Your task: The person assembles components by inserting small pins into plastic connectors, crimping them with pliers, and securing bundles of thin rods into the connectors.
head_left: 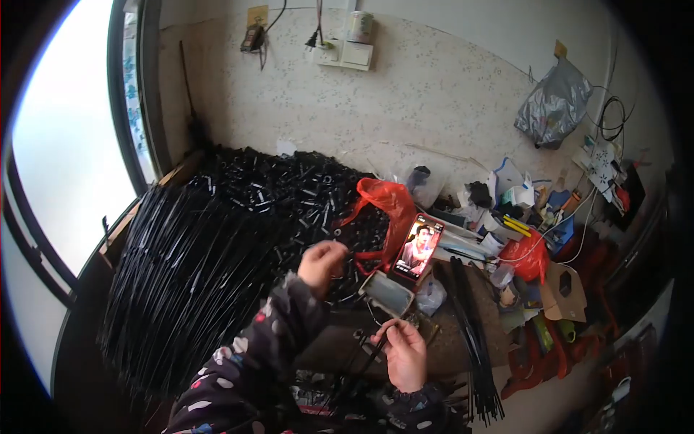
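Note:
Thin black strips (365, 356) run down from the pinched fingers of my right hand (405, 354), near the table's front edge. My left hand (322, 266) is curled above the near side of a big heap of small black parts (289, 189); what it holds, if anything, is too small to tell. Between and beyond my hands sits a shallow rectangular tray (388, 292). A lit phone (418, 247) leans behind the tray, next to a red plastic bag (394, 206).
A large bundle of long black strips (181, 282) fills the left side. Another bundle (473, 333) lies right of my right hand. Farther right are a cardboard box (565, 293), a second red bag (528, 258) and clutter. A grey bag (553, 105) hangs on the wall.

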### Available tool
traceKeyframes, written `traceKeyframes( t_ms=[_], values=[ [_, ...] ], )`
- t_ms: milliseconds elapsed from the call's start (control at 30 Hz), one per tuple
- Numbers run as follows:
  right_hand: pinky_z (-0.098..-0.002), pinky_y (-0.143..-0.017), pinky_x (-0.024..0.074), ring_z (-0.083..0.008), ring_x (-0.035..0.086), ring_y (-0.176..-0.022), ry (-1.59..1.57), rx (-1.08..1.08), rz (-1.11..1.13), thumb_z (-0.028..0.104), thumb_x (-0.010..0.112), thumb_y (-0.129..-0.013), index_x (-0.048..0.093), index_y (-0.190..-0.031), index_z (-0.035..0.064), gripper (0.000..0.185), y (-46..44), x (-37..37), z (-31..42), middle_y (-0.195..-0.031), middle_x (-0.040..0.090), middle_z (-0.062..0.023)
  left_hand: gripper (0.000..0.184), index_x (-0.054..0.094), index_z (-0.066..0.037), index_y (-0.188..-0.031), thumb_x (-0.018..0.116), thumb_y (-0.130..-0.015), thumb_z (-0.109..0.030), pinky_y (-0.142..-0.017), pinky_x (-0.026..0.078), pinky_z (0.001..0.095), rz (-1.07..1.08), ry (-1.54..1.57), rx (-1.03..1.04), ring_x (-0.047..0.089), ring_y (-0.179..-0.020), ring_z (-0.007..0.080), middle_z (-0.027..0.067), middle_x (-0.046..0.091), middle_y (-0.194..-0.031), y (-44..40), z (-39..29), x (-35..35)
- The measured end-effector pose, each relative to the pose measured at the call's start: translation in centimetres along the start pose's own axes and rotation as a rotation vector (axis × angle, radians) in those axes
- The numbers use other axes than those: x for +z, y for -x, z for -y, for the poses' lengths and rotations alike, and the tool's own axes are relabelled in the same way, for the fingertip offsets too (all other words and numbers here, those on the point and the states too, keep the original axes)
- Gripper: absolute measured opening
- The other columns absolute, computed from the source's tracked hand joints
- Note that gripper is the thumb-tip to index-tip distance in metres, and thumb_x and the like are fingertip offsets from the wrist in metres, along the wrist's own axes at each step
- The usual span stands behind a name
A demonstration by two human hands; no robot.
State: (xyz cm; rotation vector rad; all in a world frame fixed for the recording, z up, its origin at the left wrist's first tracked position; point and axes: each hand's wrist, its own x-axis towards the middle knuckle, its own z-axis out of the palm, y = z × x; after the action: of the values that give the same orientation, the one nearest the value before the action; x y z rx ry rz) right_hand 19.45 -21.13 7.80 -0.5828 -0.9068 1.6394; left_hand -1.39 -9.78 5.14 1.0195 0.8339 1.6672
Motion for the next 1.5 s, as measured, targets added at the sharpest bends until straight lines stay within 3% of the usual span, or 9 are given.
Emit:
traceKeyframes(
  t_ms=[133,400,533,1033,1167,1267,1300,1400,1500],
  values=[
    [-0.0261,-0.073,0.0435,-0.0138,0.055,-0.078,-0.005,0.025,0.126,0.007,0.055,-0.086,0.055,-0.094,-0.0028,0.013,2.1,2.7,-0.7,-0.084,0.058,-0.0068,0.022,0.056,0.004,-0.104,0.056,-0.084,-0.006,-0.071,0.052,0.0261,0.288,0.485,-0.288,0.061,-0.074,0.013,0.0192,0.056,-0.111,10.7,-3.9,1.7],
    [-0.0289,-0.07,0.0475,-0.0168,0.058,-0.077,0.045,0.018,0.273,0.004,0.059,-0.082,0.054,-0.096,-0.0043,0.017,6.6,6.5,-0.9,-0.088,0.061,-0.0126,0.018,0.058,0.003,-0.099,0.057,-0.082,0.0,-0.07,0.052,0.0331,0.522,0.609,-0.064,0.06,-0.081,0.022,0.0191,0.054,-0.106,18.2,-8.8,1.0],
    [-0.0271,-0.071,0.0479,-0.016,0.059,-0.075,0.039,0.075,0.345,0.001,0.063,-0.079,0.053,-0.094,-0.0022,0.019,7.2,5.9,-2.0,-0.084,0.061,-0.0096,0.013,0.058,0.004,-0.09,0.061,-0.078,-0.001,-0.065,0.055,0.0349,0.427,0.476,-0.041,0.06,-0.075,0.0256,0.0207,0.052,-0.099,19.8,-9.4,0.5],
    [-0.0253,-0.074,0.0477,-0.0142,0.06,-0.078,0.103,0.124,0.349,0.0,0.062,-0.079,0.05,-0.095,-0.0012,0.02,7.7,5.8,-1.3,-0.086,0.06,-0.0078,0.01,0.066,0.004,-0.082,0.062,-0.073,0.002,-0.076,0.046,0.033,0.463,0.3,-0.206,0.055,-0.086,0.0231,0.0173,0.056,-0.095,20.0,-11.1,0.1],
    [-0.0246,-0.077,0.0463,-0.0126,0.058,-0.083,0.078,0.249,0.478,0.003,0.059,-0.083,0.05,-0.108,-0.0036,0.027,6.6,5.8,-0.1,-0.09,0.06,-0.0074,0.012,0.068,-0.001,-0.081,0.068,-0.071,-0.006,-0.08,0.036,0.0351,0.553,0.092,0.131,0.048,-0.091,0.0233,0.0098,0.06,-0.087,18.9,-10.0,0.1],
    [-0.0299,-0.074,0.048,-0.0185,0.058,-0.084,0.125,0.273,0.482,0.01,0.062,-0.081,0.052,-0.107,-0.0053,0.032,5.5,4.0,-0.4,-0.095,0.06,-0.0123,0.015,0.067,0.001,-0.083,0.068,-0.069,-0.004,-0.088,0.033,0.0345,0.339,0.137,0.108,0.045,-0.101,0.0229,0.0132,0.051,-0.109,19.6,-9.5,1.5],
    [-0.0285,-0.075,0.0468,-0.0166,0.058,-0.081,0.158,0.223,0.405,0.011,0.06,-0.083,0.054,-0.105,-0.0061,0.029,5.5,4.5,-0.3,-0.095,0.06,-0.0111,0.018,0.064,0.002,-0.085,0.067,-0.067,-0.001,-0.091,0.032,0.0339,0.233,-0.113,0.241,0.044,-0.105,0.0231,0.0144,0.045,-0.114,19.2,-9.1,1.3],
    [-0.0277,-0.075,0.0463,-0.015,0.057,-0.081,0.21,0.044,0.257,0.011,0.06,-0.083,0.054,-0.105,-0.0062,0.028,5.4,4.2,-0.5,-0.095,0.061,-0.01,0.02,0.061,-0.001,-0.079,0.068,-0.06,0.001,-0.079,0.037,0.0316,-0.314,-0.503,0.664,0.047,-0.088,0.0205,0.0113,0.047,-0.095,20.7,-7.4,2.4],
    [-0.0226,-0.078,0.044,-0.0103,0.056,-0.085,0.153,-0.023,0.168,0.005,0.06,-0.083,0.054,-0.106,-0.0048,0.026,6.1,4.7,-1.3,-0.095,0.06,-0.0064,0.021,0.061,-0.001,-0.079,0.069,-0.061,0.002,-0.071,0.04,0.0286,-0.25,-0.704,0.677,0.049,-0.081,0.0194,0.0101,0.049,-0.088,21.6,-7.4,4.6]
  ],
)
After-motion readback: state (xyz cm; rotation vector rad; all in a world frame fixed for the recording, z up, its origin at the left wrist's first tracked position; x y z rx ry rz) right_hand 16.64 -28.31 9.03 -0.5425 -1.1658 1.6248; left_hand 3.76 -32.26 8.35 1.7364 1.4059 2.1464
